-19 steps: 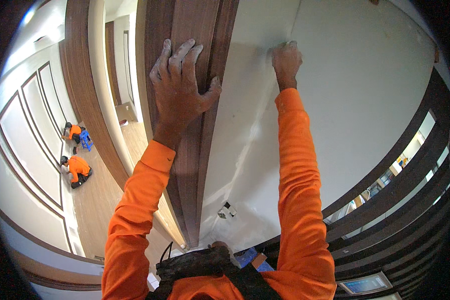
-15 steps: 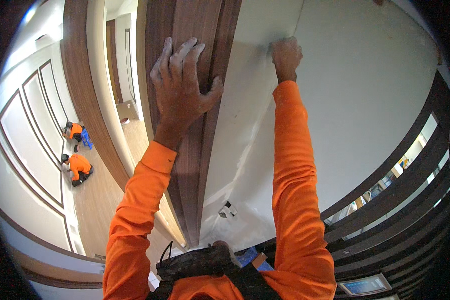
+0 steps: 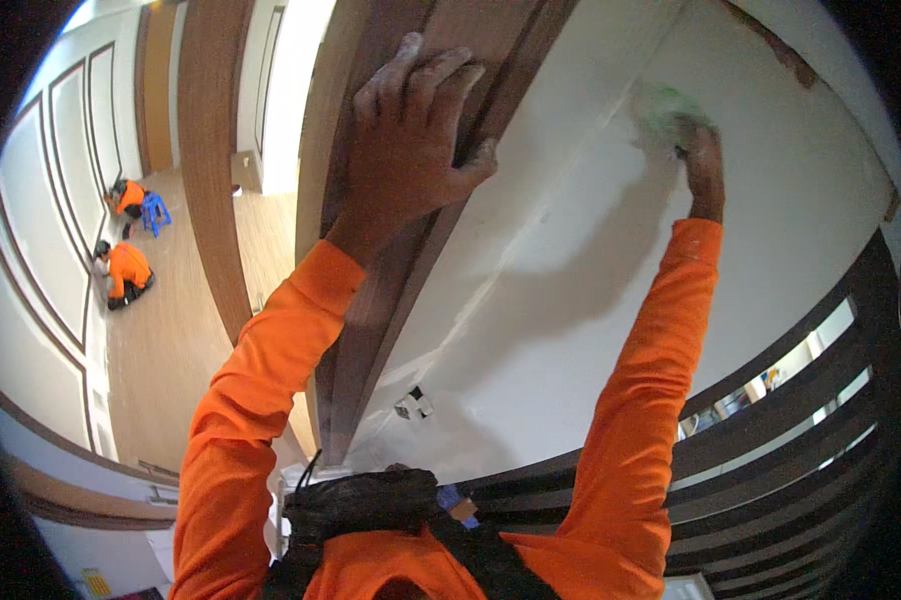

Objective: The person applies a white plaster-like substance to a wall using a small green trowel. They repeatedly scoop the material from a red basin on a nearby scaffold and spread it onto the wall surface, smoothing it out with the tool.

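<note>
My left hand (image 3: 411, 140) rests on the dark brown wooden door frame (image 3: 416, 265), its dusty fingers apart and the thumb reaching over the inner edge. Farther to the right, my right hand (image 3: 705, 165) is closed on a pale green pad (image 3: 668, 108), blurred by motion, at the surface of the white wall (image 3: 791, 210). What kind of pad it is, I cannot make out. A pale filled seam (image 3: 501, 268) runs up the wall between the frame and my right arm. Both arms are raised in orange sleeves.
A small wall box (image 3: 414, 404) sits low on the wall. Dark slats (image 3: 771, 425) curve along the right. Through the doorway, two people in orange, one nearer (image 3: 129, 270) and one farther (image 3: 131, 195), crouch at a panelled wall by a blue stool (image 3: 156, 212). A black bag (image 3: 361, 505) hangs at my chest.
My right hand has moved right along the wall, away from the frame, and the green pad now shows. The view has shifted and tilted; my left hand stays on the frame.
</note>
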Motion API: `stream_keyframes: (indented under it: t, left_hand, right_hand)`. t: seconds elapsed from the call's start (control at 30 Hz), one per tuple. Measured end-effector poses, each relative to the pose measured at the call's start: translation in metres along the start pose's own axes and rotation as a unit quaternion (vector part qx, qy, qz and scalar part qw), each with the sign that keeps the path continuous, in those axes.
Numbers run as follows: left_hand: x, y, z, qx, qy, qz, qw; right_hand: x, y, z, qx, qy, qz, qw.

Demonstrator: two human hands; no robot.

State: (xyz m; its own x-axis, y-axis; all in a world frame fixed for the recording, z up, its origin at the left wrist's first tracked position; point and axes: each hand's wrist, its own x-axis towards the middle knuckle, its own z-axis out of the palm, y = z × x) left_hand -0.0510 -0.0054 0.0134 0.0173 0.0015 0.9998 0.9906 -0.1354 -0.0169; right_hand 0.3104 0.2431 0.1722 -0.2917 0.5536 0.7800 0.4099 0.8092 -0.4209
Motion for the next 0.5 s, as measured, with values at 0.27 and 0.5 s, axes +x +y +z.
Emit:
stream_keyframes:
  t: [0.27, 0.5]
  left_hand:
    - [0.006, -0.005, 0.008, -0.023, -0.016, -0.011, 1.0]
    - [0.005, -0.015, 0.016, -0.039, -0.021, -0.032, 0.998]
  right_hand:
    - [0.036, 0.032, 0.012, -0.096, 0.005, -0.077, 0.992]
    - [-0.046, 0.048, 0.091, 0.227, 0.012, 0.085, 0.97]
